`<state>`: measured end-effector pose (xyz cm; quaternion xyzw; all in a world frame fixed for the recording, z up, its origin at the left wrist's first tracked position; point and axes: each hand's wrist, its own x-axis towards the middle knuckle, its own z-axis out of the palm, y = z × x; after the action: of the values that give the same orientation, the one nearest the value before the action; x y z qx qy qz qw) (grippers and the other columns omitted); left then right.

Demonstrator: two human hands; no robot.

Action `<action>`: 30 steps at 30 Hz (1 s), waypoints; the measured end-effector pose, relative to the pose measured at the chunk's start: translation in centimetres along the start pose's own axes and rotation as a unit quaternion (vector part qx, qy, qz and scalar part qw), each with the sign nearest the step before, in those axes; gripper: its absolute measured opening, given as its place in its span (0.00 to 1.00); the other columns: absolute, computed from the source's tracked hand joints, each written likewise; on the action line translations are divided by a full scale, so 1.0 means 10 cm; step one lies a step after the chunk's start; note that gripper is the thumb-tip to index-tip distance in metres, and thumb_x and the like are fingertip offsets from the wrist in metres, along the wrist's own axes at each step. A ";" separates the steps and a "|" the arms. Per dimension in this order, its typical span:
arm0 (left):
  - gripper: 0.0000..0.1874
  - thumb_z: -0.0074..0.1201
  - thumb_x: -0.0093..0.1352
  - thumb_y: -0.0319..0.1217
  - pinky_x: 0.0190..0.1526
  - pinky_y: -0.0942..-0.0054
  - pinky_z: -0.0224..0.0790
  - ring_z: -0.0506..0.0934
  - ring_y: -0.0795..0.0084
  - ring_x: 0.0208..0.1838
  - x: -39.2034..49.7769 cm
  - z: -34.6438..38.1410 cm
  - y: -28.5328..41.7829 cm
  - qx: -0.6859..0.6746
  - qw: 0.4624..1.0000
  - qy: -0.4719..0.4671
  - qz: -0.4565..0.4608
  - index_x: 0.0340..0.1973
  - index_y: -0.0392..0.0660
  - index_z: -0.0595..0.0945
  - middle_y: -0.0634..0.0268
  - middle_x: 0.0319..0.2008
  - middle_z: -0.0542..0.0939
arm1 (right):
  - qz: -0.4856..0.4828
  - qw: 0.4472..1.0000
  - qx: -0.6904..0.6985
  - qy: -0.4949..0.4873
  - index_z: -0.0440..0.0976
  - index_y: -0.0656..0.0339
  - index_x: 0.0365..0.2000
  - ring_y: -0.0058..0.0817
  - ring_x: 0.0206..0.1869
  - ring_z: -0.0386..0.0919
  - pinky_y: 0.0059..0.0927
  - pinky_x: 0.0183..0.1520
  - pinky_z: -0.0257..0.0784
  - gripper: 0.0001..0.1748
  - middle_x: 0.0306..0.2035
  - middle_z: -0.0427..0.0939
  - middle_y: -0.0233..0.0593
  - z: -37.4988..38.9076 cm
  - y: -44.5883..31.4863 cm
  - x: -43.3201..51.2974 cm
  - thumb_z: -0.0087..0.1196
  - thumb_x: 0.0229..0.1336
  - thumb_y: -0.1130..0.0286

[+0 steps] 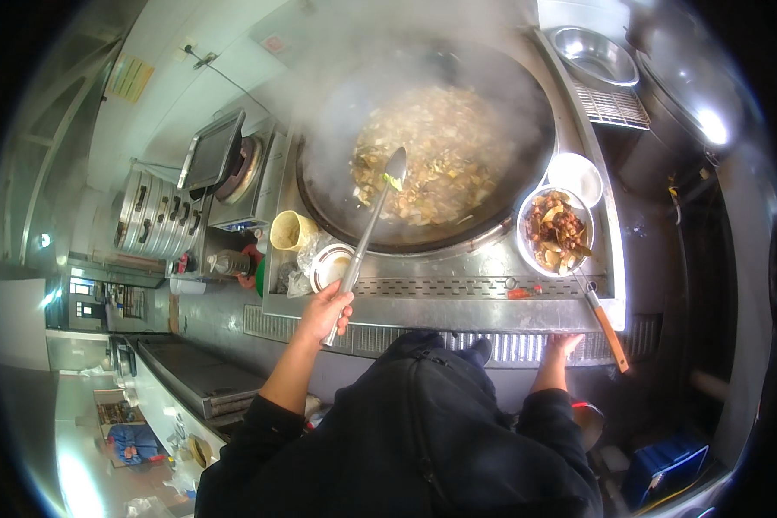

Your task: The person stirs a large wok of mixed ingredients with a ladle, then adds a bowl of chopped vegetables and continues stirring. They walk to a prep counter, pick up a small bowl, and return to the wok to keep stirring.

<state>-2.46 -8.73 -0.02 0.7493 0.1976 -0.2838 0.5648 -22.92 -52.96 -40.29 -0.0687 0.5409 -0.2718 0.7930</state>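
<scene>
My left hand (326,312) is closed around the handle of a long metal cooking ladle (369,230). The ladle's head is over a large wok (311,217), with a bit of green vegetable clinging to it. Chopped vegetables (440,155) in broth fill the wok's middle, partly veiled by steam. My right hand (562,343) is at the front edge of the steel stove (427,318), its fingers largely hidden there. To the right, a strainer with a wooden handle (612,340) holds browned spices and leaves (555,230).
A white bowl (576,178) stands beside the strainer, and a red lighter-like object (524,292) lies on the slotted drain. Left are a yellow cup (292,231), a white plate (333,267) and stacked steamers (155,213). A person in blue (133,442) is farther back.
</scene>
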 end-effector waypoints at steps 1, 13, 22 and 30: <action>0.20 0.56 0.74 0.32 0.16 0.79 0.62 0.67 0.83 0.16 -0.01 0.00 -0.01 0.002 1.000 0.000 0.004 0.61 0.50 0.76 0.70 0.24 0.73 | 0.002 1.000 0.001 0.004 0.54 0.47 0.73 0.41 0.77 0.51 0.57 0.74 0.47 0.44 0.77 0.53 0.36 -0.02 0.01 0.03 0.32 0.66 0.32; 0.28 0.51 0.76 0.30 0.17 0.82 0.61 0.67 0.84 0.18 -0.69 -0.48 0.53 0.077 0.986 -0.147 -0.034 0.72 0.50 0.67 0.71 0.25 0.74 | 0.009 0.999 -0.042 -0.005 0.55 0.45 0.73 0.39 0.76 0.53 0.52 0.73 0.51 0.42 0.76 0.54 0.32 -0.17 0.03 0.19 0.32 0.67 0.33; 0.29 0.52 0.75 0.32 0.18 0.81 0.64 0.69 0.84 0.19 -0.31 -0.24 0.76 0.265 0.942 -0.206 -0.013 0.72 0.48 0.67 0.69 0.25 0.74 | 0.016 1.000 -0.017 -0.010 0.69 0.46 0.60 0.34 0.58 0.72 0.44 0.55 0.69 0.33 0.59 0.74 0.31 -0.20 0.02 0.23 0.42 0.65 0.37; 0.31 0.55 0.74 0.30 0.17 0.80 0.63 0.69 0.83 0.18 -0.20 -0.09 0.41 0.214 0.972 -0.083 0.050 0.72 0.49 0.66 0.67 0.25 0.75 | 0.002 1.000 -0.012 -0.014 0.70 0.48 0.60 0.35 0.58 0.73 0.45 0.55 0.70 0.32 0.59 0.74 0.33 -0.20 0.03 0.22 0.42 0.66 0.39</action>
<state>-1.31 -8.99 4.45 0.8356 0.0468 -0.3520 0.4191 -24.03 -53.42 -43.02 -0.0809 0.5331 -0.2624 0.8003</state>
